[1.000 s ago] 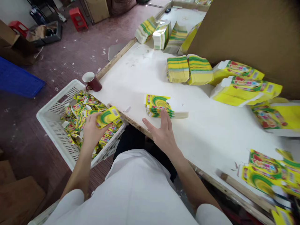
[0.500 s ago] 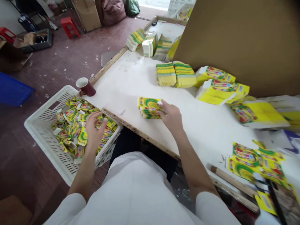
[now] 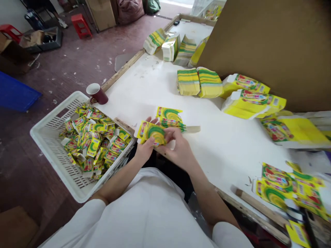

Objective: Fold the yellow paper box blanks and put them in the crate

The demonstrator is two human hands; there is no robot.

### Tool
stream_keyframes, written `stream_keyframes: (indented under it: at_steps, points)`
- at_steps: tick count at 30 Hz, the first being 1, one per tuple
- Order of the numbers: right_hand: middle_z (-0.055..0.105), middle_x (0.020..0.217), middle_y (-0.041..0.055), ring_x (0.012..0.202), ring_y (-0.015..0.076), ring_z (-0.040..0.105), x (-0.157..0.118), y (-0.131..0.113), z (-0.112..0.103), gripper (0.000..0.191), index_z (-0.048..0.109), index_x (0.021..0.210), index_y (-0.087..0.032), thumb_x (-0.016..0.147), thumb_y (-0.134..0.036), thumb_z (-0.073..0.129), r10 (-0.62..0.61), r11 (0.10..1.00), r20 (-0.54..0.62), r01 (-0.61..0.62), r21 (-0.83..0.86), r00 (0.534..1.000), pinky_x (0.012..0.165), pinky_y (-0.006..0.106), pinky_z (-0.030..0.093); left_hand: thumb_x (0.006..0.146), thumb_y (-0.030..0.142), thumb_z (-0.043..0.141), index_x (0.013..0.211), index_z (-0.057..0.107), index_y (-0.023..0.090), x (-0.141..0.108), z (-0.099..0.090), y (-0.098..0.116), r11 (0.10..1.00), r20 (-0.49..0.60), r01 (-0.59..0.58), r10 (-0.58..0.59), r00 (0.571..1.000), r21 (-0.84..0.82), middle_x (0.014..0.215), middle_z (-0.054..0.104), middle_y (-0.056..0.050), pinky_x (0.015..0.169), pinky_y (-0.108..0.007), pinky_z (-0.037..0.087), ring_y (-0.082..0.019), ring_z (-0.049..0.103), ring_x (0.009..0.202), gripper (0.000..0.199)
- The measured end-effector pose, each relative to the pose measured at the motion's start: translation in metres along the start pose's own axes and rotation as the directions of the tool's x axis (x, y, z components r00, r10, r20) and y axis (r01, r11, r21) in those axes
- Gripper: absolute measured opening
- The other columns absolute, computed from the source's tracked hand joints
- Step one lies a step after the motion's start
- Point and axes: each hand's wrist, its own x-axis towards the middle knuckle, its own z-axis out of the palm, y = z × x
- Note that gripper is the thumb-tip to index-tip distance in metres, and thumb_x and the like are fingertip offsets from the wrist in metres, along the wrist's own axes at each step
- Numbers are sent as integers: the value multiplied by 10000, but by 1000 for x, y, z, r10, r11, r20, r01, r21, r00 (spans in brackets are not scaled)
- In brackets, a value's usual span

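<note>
Between my hands, over the table's near edge, is a yellow and green carton [image 3: 152,133]. My left hand [image 3: 145,147] grips its left and lower part, thumb on top. At its right end, the fingers of my right hand [image 3: 178,144] pinch the carton. Just behind, a small stack of flat cartons [image 3: 170,115] lies on the white table [image 3: 139,89], with a pale flap sticking out to the right. To the left, a white plastic basket [image 3: 51,151] holds many small yellow cartons [image 3: 90,137].
A maroon mug [image 3: 97,94] stands at the table's left corner. Bundles of flat cartons [image 3: 188,82] line the back, before a large brown cardboard sheet [image 3: 271,51]. Loose printed cartons [image 3: 279,182] and a wooden strip [image 3: 258,206] lie at the right.
My left hand has moved right from above the basket and now grips a carton. My right hand has come off the stack, nearer to me, onto the same carton. The stack has spread.
</note>
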Motion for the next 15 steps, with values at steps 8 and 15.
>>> stream_keyframes:
  at_steps: [8,15]
  points:
    - [598,972,41,828,197,581,-18,-5,57,439,595,1169,-268,787,-398,767,10,968,-41,0,249,999,747,362,534,664,682,748,830,584,240,15,14,27,967,-203,-153,111,973,-203,679,478,49,650,-236,505,-93,500,586,500]
    - [637,813,5,731,166,596,-8,5,29,86,708,917,-256,839,-292,710,-37,979,-119,60,195,992,653,309,500,674,567,807,909,713,232,-3,-26,19,985,-135,-120,137,981,125,866,728,-9,791,-281,547,-158,684,810,420]
